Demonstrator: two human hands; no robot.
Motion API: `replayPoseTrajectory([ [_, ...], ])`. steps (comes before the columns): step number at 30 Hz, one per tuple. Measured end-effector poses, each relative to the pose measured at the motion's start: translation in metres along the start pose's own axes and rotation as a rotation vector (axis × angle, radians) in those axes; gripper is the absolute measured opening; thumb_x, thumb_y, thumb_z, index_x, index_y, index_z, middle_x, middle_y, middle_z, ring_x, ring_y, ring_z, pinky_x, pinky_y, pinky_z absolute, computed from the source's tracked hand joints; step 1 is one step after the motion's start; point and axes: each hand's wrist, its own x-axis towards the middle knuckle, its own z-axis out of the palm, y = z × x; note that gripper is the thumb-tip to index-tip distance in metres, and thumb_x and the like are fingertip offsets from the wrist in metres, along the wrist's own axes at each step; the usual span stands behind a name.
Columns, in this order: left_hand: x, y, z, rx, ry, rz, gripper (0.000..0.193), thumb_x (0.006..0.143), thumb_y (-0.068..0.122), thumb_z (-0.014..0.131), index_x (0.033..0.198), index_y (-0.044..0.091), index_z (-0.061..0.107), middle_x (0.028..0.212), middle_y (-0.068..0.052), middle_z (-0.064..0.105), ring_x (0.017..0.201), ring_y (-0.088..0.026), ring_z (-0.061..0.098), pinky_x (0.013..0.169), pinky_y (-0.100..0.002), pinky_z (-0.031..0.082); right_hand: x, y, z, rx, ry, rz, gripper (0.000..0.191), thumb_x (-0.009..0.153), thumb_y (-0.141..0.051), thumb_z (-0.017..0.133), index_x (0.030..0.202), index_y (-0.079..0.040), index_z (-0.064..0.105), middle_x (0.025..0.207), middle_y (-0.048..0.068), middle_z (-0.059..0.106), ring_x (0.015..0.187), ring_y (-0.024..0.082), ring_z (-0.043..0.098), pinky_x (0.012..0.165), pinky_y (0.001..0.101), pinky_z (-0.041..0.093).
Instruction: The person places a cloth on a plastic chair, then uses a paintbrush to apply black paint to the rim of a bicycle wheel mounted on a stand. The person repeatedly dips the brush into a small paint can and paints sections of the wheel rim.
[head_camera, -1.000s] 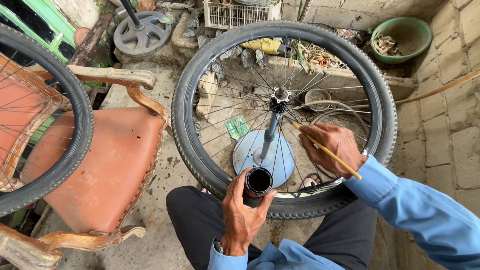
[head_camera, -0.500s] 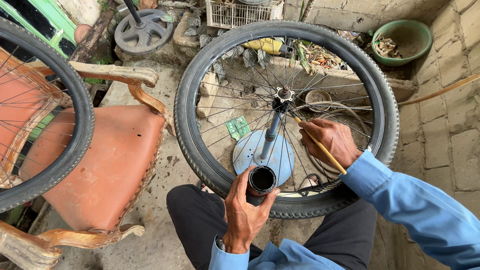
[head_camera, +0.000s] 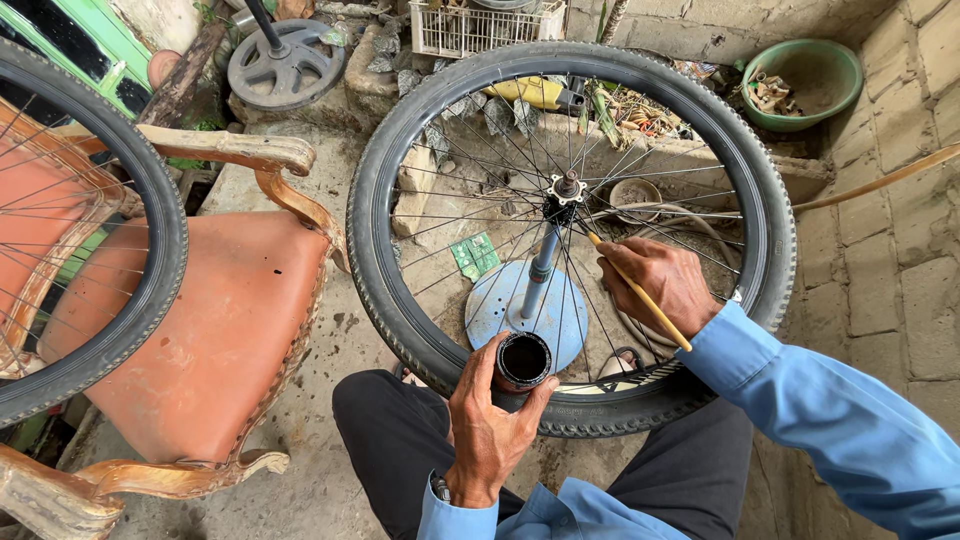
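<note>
Two hands work at a bicycle wheel (head_camera: 570, 235) that stands upright in front of the person's knees. Nearest, the left hand (head_camera: 487, 425) rises from a blue sleeve, its fingers (head_camera: 468, 372) curled tightly around a small black tin (head_camera: 523, 360). The tin's open round mouth faces up, dark inside, and it sits just in front of the tyre's lower edge. The thumb presses the tin's right side, so the grip is closed fully about it.

A little further out, the right hand (head_camera: 662, 282) reaches in through the spokes from the right side. Its fingers (head_camera: 628, 262) are pinched shut on a thin yellow stick (head_camera: 640, 292), which slants from the wrist up toward the hub (head_camera: 566, 188). The stick's tip lies just right of and below the hub, close to the spokes; whether it touches them cannot be told.

Behind the spokes, a blue round stand (head_camera: 500, 310) lies flat on the ground with a blue post rising to the hub. A small green card (head_camera: 474, 255) lies on the ground just left of the post.

To the left stands a worn chair (head_camera: 220, 330) with an orange seat and carved wooden arms, and a second wheel (head_camera: 150, 250) leans across it at the far left edge.

Further off, a grey round weight (head_camera: 285, 65) sits on the ground, a white wire basket (head_camera: 470, 28) stands behind the wheel, and a green bowl (head_camera: 835, 110) rests on the stone ledge at the upper right.
</note>
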Motion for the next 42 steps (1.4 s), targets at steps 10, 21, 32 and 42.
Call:
replayPoseTrajectory([
  [10,-0.001,-0.003,0.001,-0.010,0.004,0.009,0.069,0.080,0.025,0.088,0.134,-0.005,0.058,0.126,-0.022,0.068,0.114,-0.034,0.072,0.095,-0.041,0.062,-0.005,-0.003,0.003,0.021,0.022,0.019,0.027,0.086,-0.011,0.073,0.110,0.000,0.074,0.084,0.011,0.070,0.064,0.029,0.068,0.052,0.0410,0.054],
  [21,-0.005,-0.009,0.003,-0.023,-0.013,-0.039,0.071,0.080,0.025,0.088,0.136,-0.005,0.056,0.128,-0.024,0.067,0.116,-0.036,0.071,0.096,-0.042,0.062,-0.013,-0.009,-0.007,0.088,-0.043,0.105,0.021,0.088,-0.009,0.073,0.106,-0.002,0.078,0.067,0.008,0.070,0.044,0.022,0.063,0.035,0.0363,0.049],
  [32,-0.004,-0.009,0.006,-0.035,-0.023,-0.041,0.070,0.080,0.024,0.088,0.135,-0.004,0.056,0.126,-0.022,0.067,0.115,-0.034,0.072,0.095,-0.041,0.063,-0.023,-0.019,-0.024,0.225,-0.074,0.030,0.021,0.085,-0.013,0.073,0.102,0.000,0.076,0.083,0.010,0.076,0.054,0.018,0.070,0.045,0.0309,0.057],
  [42,0.006,0.002,-0.006,0.019,0.060,-0.044,0.067,0.077,0.023,0.089,0.131,-0.004,0.060,0.117,-0.020,0.073,0.105,-0.030,0.075,0.089,-0.040,0.063,-0.025,-0.020,-0.032,0.299,-0.051,0.034,0.023,0.082,-0.013,0.074,0.100,0.001,0.075,0.084,0.012,0.076,0.061,0.020,0.073,0.054,0.0317,0.060],
])
